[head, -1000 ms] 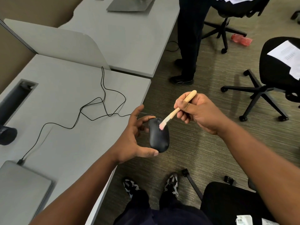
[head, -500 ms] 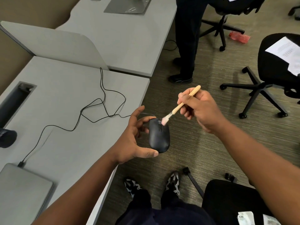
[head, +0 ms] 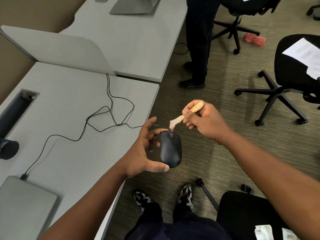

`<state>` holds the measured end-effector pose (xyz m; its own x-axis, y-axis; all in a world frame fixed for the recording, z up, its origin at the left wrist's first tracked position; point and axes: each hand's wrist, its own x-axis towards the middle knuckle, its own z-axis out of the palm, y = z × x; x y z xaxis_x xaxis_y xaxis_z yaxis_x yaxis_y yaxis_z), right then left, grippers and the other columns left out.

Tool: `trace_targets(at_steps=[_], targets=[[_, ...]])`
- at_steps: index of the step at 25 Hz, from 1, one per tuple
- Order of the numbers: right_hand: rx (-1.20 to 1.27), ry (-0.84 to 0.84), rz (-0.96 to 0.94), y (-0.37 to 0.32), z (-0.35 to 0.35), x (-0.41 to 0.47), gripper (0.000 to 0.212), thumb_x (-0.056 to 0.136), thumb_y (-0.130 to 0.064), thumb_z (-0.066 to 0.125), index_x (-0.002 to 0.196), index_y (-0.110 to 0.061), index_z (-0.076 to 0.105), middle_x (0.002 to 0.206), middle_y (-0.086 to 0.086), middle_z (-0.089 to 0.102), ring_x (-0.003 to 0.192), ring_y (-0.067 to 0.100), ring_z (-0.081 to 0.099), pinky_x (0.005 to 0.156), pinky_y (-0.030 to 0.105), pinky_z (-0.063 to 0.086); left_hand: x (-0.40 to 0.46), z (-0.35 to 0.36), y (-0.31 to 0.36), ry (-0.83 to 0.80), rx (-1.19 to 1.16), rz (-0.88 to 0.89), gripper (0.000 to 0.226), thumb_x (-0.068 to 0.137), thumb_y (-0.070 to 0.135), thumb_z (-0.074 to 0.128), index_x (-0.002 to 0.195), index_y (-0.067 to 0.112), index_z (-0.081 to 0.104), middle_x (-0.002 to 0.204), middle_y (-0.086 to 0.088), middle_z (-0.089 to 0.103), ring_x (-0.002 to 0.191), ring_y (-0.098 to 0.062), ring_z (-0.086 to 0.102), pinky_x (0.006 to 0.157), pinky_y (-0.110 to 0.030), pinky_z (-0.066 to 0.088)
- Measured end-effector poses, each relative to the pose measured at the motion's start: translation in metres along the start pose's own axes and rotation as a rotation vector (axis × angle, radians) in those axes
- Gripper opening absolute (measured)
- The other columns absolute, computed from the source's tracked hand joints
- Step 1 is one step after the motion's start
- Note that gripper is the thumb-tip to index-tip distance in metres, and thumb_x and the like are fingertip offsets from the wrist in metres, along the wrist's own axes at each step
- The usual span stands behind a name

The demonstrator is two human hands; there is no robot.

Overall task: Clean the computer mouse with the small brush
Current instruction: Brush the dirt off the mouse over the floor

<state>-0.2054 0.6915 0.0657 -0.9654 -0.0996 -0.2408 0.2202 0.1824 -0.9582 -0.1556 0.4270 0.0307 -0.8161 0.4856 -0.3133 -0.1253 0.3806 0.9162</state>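
A black wired computer mouse [head: 170, 151] is held in the air just off the desk's right edge, top side up. My left hand [head: 142, 149] grips it, thumb under its near end and fingers curled behind its far side. My right hand [head: 206, 122] pinches a small wooden-handled brush [head: 187, 114]. Its pale pink bristles point down at the front of the mouse, at the scroll wheel slot. The mouse's thin black cable [head: 103, 116] trails in loops across the grey desk [head: 69, 104].
The cable ends at a grey laptop [head: 22, 207] at the desk's near left corner. A dark round object [head: 7, 148] sits at the left edge. A standing person's legs [head: 199, 49] and black office chairs [head: 297, 70] are on the carpet to the right.
My right hand has lifted and drawn the brush up toward the front tip of the mouse, tilting the bristles downward. The left hand and mouse stay nearly where they were.
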Motion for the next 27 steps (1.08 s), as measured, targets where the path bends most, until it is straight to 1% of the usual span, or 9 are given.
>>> trace_targets(at_steps=[4,8,11,14,16,19,22,25,27], targets=[[0.218,0.058,0.028,-0.003,-0.005,-0.004,0.017,0.102,-0.027,0.067,0.093,-0.012,0.067,0.069,0.005,0.072,0.059,0.013,0.064,0.054,0.024,0.054,0.002,0.0,0.0,-0.008,-0.007,0.007,0.146,0.059,0.02,0.102,0.167,0.045,0.008,0.154,0.012,0.055,0.131,-0.029,0.06,0.108,-0.038,0.053],[0.179,-0.129,0.074,-0.01,-0.008,-0.005,0.023,0.1,-0.035,0.068,0.088,-0.016,0.066,0.061,0.001,0.068,0.051,0.011,0.059,0.047,0.021,0.047,0.005,-0.002,-0.002,-0.054,0.045,0.014,0.144,0.061,0.02,0.101,0.167,0.047,0.006,0.147,0.026,0.055,0.127,-0.015,0.061,0.102,-0.02,0.05],[-0.064,-0.117,-0.011,-0.014,-0.006,-0.004,0.02,0.099,-0.038,0.07,0.088,-0.022,0.064,0.064,0.0,0.071,0.055,0.011,0.062,0.05,0.023,0.05,0.006,-0.002,-0.003,-0.063,0.084,0.032,0.144,0.063,0.021,0.102,0.166,0.05,0.006,0.149,0.025,0.053,0.129,-0.015,0.06,0.107,-0.028,0.05],[-0.371,-0.073,-0.184,-0.012,-0.001,-0.007,0.015,0.101,-0.036,0.067,0.092,-0.023,0.065,0.073,0.003,0.074,0.063,0.023,0.067,0.058,0.039,0.057,0.005,-0.001,-0.005,-0.057,0.097,0.041,0.143,0.062,0.024,0.103,0.165,0.054,0.008,0.151,0.023,0.052,0.13,-0.017,0.06,0.11,-0.036,0.049],[-0.368,-0.028,-0.267,-0.013,0.0,-0.012,0.017,0.101,-0.036,0.067,0.092,-0.022,0.066,0.074,0.006,0.073,0.063,0.026,0.066,0.058,0.039,0.056,0.006,-0.002,-0.005,-0.065,0.102,0.03,0.143,0.062,0.025,0.103,0.165,0.055,0.007,0.151,0.025,0.052,0.131,-0.015,0.059,0.107,-0.025,0.049],[-0.202,-0.143,-0.269,-0.023,-0.003,-0.017,0.021,0.097,-0.043,0.067,0.086,-0.026,0.066,0.067,0.0,0.071,0.056,0.008,0.063,0.055,0.02,0.049,0.007,-0.003,-0.004,-0.072,0.116,0.019,0.143,0.063,0.025,0.102,0.165,0.053,0.005,0.149,0.027,0.052,0.13,-0.011,0.059,0.101,-0.011,0.046],[-0.267,-0.305,-0.217,-0.029,0.0,-0.019,0.021,0.096,-0.047,0.067,0.084,-0.029,0.065,0.066,-0.007,0.071,0.056,0.001,0.063,0.055,0.016,0.049,0.006,-0.002,-0.002,-0.074,0.135,0.039,0.144,0.062,0.028,0.102,0.166,0.051,0.005,0.149,0.027,0.052,0.131,-0.008,0.058,0.107,-0.02,0.047],[-0.361,-0.24,-0.228,-0.028,0.002,-0.015,0.018,0.098,-0.045,0.067,0.086,-0.031,0.065,0.072,-0.004,0.074,0.059,0.01,0.066,0.054,0.024,0.054,0.005,-0.001,-0.002,-0.067,0.147,0.052,0.144,0.062,0.029,0.102,0.167,0.05,0.006,0.15,0.026,0.051,0.133,-0.009,0.058,0.11,-0.033,0.047],[-0.415,-0.191,-0.253,-0.023,0.002,-0.013,0.016,0.1,-0.041,0.067,0.089,-0.029,0.065,0.071,0.001,0.072,0.059,0.016,0.065,0.055,0.028,0.053,0.004,0.0,-0.005,-0.065,0.147,0.049,0.145,0.062,0.029,0.103,0.167,0.052,0.006,0.151,0.026,0.051,0.133,-0.01,0.058,0.11,-0.032,0.047]])
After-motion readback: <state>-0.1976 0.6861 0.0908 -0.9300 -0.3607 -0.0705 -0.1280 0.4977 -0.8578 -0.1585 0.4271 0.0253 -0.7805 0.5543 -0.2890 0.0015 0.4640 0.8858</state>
